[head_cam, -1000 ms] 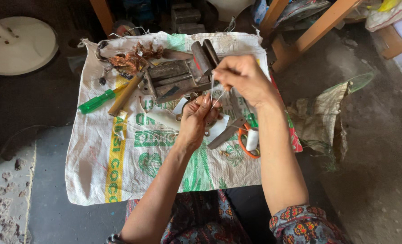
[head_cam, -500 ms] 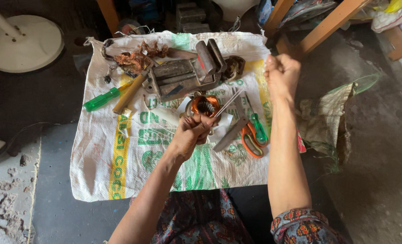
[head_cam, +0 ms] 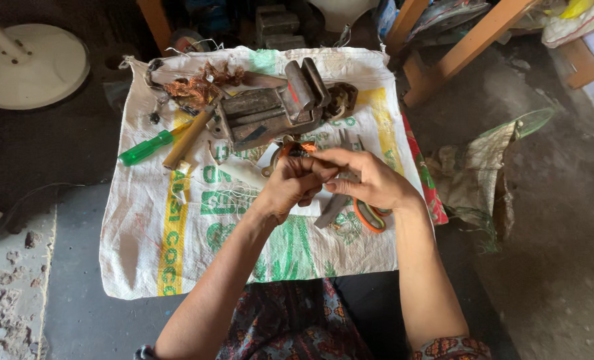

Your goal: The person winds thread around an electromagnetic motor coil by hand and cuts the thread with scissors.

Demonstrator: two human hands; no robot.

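Both hands meet over the middle of a white sack (head_cam: 177, 260) spread on the floor. The left hand (head_cam: 290, 187) is curled tight around a small round coil (head_cam: 295, 149) with orange on it. Only the top of the coil peeks out above the fingers. The right hand (head_cam: 370, 180) lies close at 3 o'clock from the left hand, touching it, with its fingers stretched over toward the coil. It looks like it pinches something thin there, but I cannot tell what.

The coil looks small and light, easy to hold in one hand. Its ring is likely stiff, but any thin wire on it would bend and snap if pulled hard. The best place to hold it is around the outer ring, as the left hand does now.

At 12 o'clock from the hands sits a heavy grey metal vise (head_cam: 270, 110). At 10 o'clock lie a green screwdriver (head_cam: 147, 148) and a wooden handle (head_cam: 187, 139), side by side. Beyond them is a messy bunch of copper wire (head_cam: 193, 87). Just under the right hand, at 5 o'clock, lie scissors (head_cam: 367, 217) with orange handles. A white round stand (head_cam: 33, 63) rests far off at 10 o'clock.
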